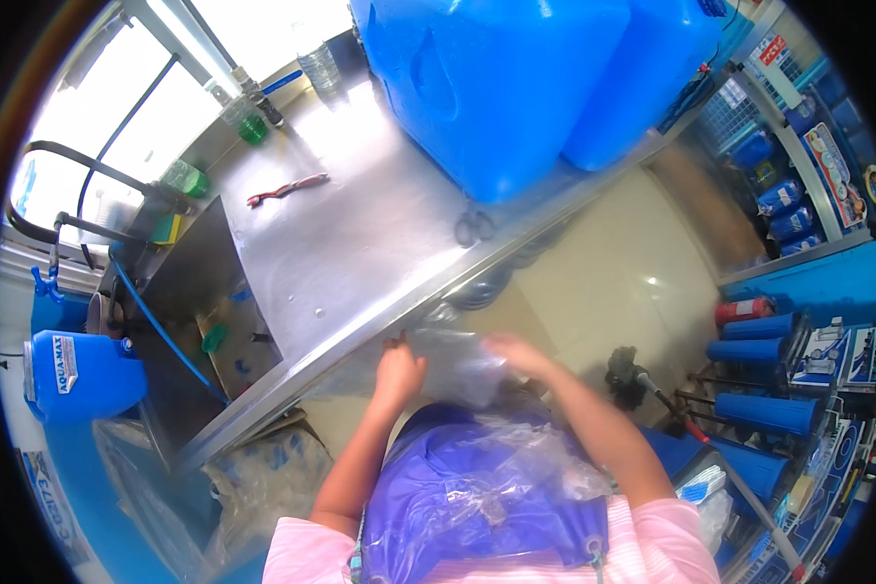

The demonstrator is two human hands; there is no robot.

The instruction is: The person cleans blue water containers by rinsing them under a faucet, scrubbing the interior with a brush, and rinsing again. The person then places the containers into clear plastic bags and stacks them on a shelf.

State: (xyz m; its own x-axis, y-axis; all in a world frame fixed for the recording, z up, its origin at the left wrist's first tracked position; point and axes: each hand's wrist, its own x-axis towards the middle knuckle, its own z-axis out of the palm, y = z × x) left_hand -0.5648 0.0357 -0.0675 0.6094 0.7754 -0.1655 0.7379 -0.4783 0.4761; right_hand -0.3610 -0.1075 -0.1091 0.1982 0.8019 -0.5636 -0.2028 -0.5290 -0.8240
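Observation:
A sheet of clear plastic, perhaps a bag (pixel 455 366), stretches between my hands just past the near edge of the steel counter, above the floor. My left hand (pixel 399 372) is closed on its left side, fingers curled. On the other side my right hand (pixel 518 354) grips the plastic; that hand is somewhat blurred. A purple apron (pixel 457 477) with clear plastic over it covers my front. On the steel counter (pixel 331 243) lie a pair of scissors (pixel 474 228) near the edge and a thin red-and-dark item (pixel 287 190) farther back.
Large blue water containers (pixel 496 88) stand on the counter's far right. To the left are a sink (pixel 195 282) with a blue hose (pixel 161 316) and a blue jug (pixel 83 375). Blue filter housings (pixel 764 414) and a mop-like pole (pixel 667 399) are at right.

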